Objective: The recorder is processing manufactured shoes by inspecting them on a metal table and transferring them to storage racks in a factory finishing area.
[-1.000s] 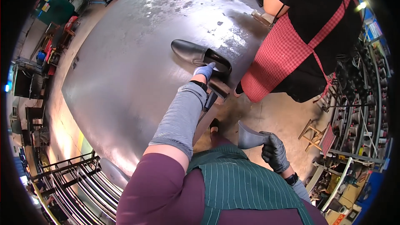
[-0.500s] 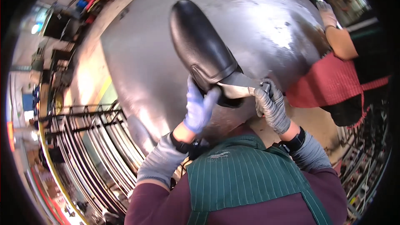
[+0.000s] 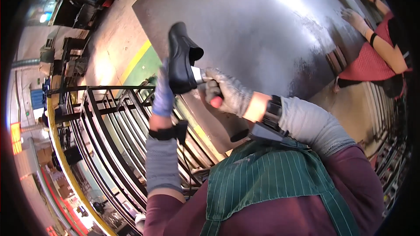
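A glossy black rubber shoe (image 3: 179, 67) is raised above the near left part of the table, its toe pointing away and its side turned up. My left hand (image 3: 163, 94), in a bluish glove and smeared by motion, holds the shoe along its left side near the heel. My right hand (image 3: 232, 94), in a grey glove, grips a red-ended handle (image 3: 216, 101). From that fist a pale flat knife blade (image 3: 196, 74) reaches to the shoe's heel edge; whether it goes inside is hidden.
A large grey metal-topped table (image 3: 245, 39) fills the middle. Another dark, shoe-like piece (image 3: 234, 129) lies at its near edge. A rack of metal bars (image 3: 109, 135) stands at the left, beside a yellow rail (image 3: 59, 157). At the right, a co-worker's gloved hand (image 3: 354, 19) rests on the table.
The shoe has moved left and turned, so its side and opening show instead of its top. Both my hands have gone left with it. The view has swung, showing more of the rack.
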The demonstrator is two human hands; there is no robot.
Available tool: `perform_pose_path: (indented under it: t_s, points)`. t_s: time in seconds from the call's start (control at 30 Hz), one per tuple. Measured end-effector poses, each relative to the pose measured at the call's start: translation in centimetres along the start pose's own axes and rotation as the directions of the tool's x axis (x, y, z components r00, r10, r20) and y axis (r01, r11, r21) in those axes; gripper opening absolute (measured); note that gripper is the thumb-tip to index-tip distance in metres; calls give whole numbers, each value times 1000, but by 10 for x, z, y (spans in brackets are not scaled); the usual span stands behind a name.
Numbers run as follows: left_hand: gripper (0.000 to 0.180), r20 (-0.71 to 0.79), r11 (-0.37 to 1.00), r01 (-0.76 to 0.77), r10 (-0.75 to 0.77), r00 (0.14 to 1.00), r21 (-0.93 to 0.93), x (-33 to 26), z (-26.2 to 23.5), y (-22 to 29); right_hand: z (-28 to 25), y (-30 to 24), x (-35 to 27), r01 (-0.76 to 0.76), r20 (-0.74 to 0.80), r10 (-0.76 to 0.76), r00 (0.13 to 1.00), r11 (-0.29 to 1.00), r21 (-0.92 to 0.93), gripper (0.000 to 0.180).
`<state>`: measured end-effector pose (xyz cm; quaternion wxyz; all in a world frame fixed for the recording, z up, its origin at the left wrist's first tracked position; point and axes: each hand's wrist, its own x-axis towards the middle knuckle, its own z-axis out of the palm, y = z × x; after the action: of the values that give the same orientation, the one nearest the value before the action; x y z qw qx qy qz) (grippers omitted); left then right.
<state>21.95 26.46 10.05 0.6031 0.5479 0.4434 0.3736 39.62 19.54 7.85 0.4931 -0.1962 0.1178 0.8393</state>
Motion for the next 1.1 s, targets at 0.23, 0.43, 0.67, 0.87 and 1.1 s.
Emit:
perform_pose_path:
  t_s: [0.23,0.43,0.67,0.87,1.1]
  points:
    - [87,387,932,364,-334,860,-4,5,-2,19,-31,64,-49,-97,143,57,988,950,296,22]
    - [77,380,944,105,-226,897,313,-2,22,-35,-38,89,-114,-383,-77,391,917,918,104,31]
    - [70,445,321,-428,22,895,845,-95,94,-35,-157,96,-154,-237,16,358,934,650,-722,17]
    - [65,480,35,-491,165,862,870,-162,135,-82,-311,164,-85,2,244,-548,800,-405,-914,28]
    - [65,435,63,-458,223,872,887,-171,153,-84,-376,193,-59,96,115,-450,886,-64,-993,67]
